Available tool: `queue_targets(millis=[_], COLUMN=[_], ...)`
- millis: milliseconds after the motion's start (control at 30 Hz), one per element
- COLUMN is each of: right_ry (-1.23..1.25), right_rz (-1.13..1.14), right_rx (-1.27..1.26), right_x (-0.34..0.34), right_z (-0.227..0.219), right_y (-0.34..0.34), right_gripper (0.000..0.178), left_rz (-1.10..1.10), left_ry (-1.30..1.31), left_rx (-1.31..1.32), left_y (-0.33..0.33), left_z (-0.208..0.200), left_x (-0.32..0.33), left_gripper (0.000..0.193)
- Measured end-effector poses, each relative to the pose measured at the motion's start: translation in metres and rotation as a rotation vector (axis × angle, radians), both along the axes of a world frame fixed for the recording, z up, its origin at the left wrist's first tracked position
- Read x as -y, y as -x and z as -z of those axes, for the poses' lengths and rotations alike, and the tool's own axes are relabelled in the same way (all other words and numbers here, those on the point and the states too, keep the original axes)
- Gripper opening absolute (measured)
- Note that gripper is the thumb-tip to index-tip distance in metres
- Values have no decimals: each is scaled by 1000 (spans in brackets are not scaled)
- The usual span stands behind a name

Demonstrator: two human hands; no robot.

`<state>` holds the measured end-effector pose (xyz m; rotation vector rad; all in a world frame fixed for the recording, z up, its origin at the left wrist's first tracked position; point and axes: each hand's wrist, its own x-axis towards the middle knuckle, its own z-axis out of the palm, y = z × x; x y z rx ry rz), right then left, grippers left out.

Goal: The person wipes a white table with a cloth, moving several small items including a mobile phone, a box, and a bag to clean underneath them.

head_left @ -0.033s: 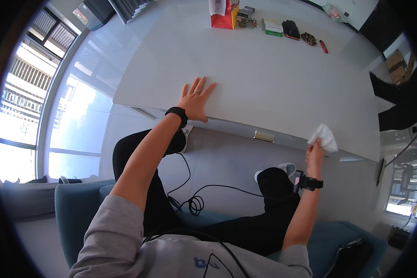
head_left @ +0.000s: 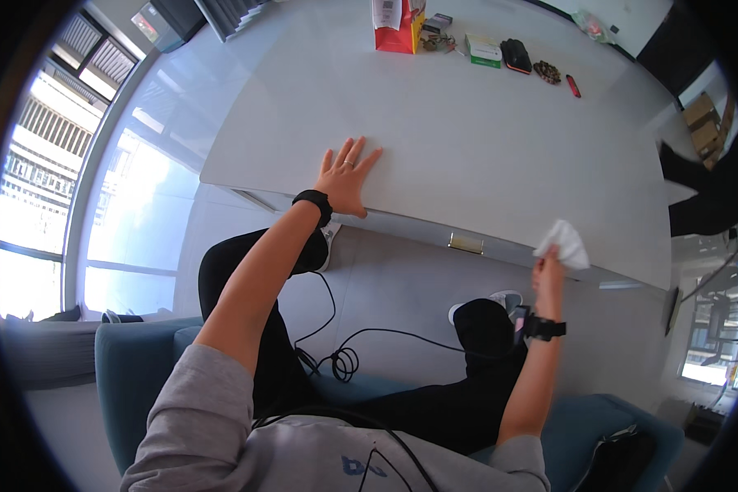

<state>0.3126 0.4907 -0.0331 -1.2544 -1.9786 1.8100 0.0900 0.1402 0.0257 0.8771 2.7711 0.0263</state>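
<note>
My left hand (head_left: 346, 182) lies flat with fingers spread on the near edge of the white table (head_left: 451, 139). A ring is on one finger and a black band (head_left: 313, 204) circles the wrist. Over the table's near right edge, my right hand (head_left: 548, 269) is closed on a crumpled white tissue (head_left: 566, 245), pinched at its near side. The tissue seems to rest on the tabletop. A black strap with a small device (head_left: 541, 327) is on my right wrist.
Along the far side stand a red and yellow bag (head_left: 395, 37), a white and green box (head_left: 484, 51), a black pouch (head_left: 516, 55), a beaded bracelet (head_left: 547, 72) and a small red object (head_left: 573, 86). A black cable (head_left: 346, 361) coils between my legs. Another person's dark-clothed legs (head_left: 701, 193) are at right.
My right hand and the tissue have shifted slightly left along the table's near edge. My left hand has stayed in place.
</note>
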Motion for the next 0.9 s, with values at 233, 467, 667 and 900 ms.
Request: queue_targets(millis=[233,467,667,900], right_ry=[124,-160,-82,-330], right_rz=[-201,7,87,-162], right_rx=[-15,-55,-14,16], right_x=[30,-7,4,37], right_z=[-13,5,11,2], right_y=[15,7,9,13], right_gripper=[54,55,56,61], left_rz=[-1,-5,-12,-13], left_ry=[0,-9,-14,-14], left_rx=[14,4,6,5], left_y=[-2,-2,-5,-2], left_z=[-1,-2,-3,-3], left_x=[2,3,-1,2], left_gripper=[120,119,119,121])
